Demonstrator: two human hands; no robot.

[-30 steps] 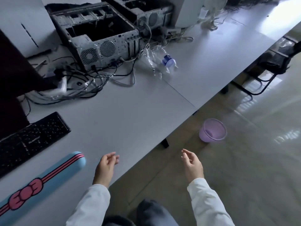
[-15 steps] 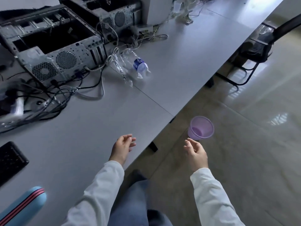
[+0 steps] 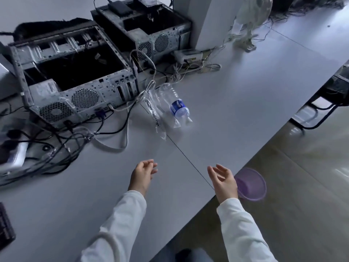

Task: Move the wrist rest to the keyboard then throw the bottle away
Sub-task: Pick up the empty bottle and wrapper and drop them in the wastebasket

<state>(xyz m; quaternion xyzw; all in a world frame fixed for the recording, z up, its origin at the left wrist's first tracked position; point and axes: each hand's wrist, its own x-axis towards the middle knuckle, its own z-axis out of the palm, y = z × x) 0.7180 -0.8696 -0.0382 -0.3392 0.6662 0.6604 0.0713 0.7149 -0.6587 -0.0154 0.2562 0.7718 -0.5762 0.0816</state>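
A clear, crushed plastic bottle with a blue label lies on its side on the grey desk, next to clear plastic wrapping. My left hand hovers over the desk, fingers loosely curled and holding nothing, well short of the bottle. Near the desk's front edge my right hand is open and empty. Just beyond it, a purple waste bin stands on the floor. A corner of the black keyboard shows at the left edge. The wrist rest is out of view.
Two open computer cases sit at the back left with a tangle of cables in front. A power strip lies at far left. A white box and cords sit behind the bottle. A dark chair frame stands at right.
The view has swung right and forward: the wrist rest has left the frame and the bottle looks closer. Both hands have moved forward over the desk, towards the bottle.
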